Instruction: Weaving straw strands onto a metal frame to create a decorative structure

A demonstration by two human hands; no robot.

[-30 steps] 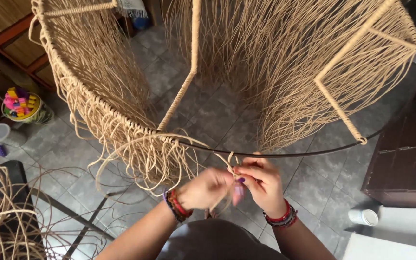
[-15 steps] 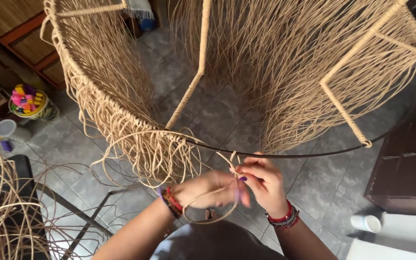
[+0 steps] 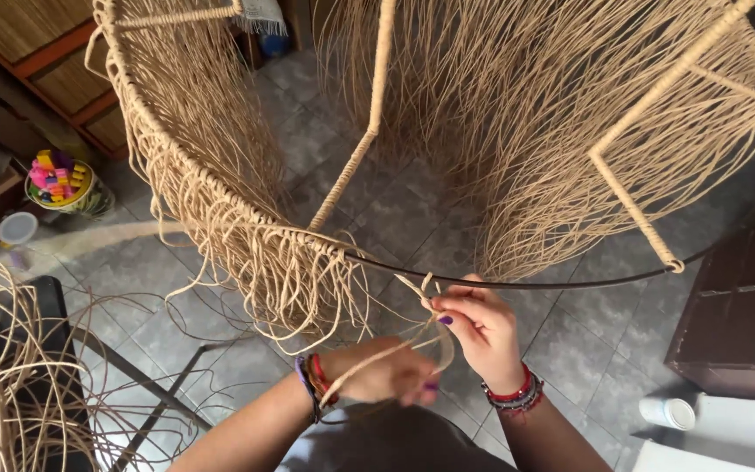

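A pale tan cane strand [image 3: 395, 350] is being knotted onto the dark metal ring [image 3: 570, 281] of the cord-wrapped frame at six o'clock. It is pinched by the right hand [image 3: 478, 332]; the left hand [image 3: 386, 378] is closed around its loop. Tightening seems called for next.

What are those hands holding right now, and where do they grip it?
One tan cane strand: the right hand pinches it where it loops over the dark ring, and the left hand pulls its lower length.
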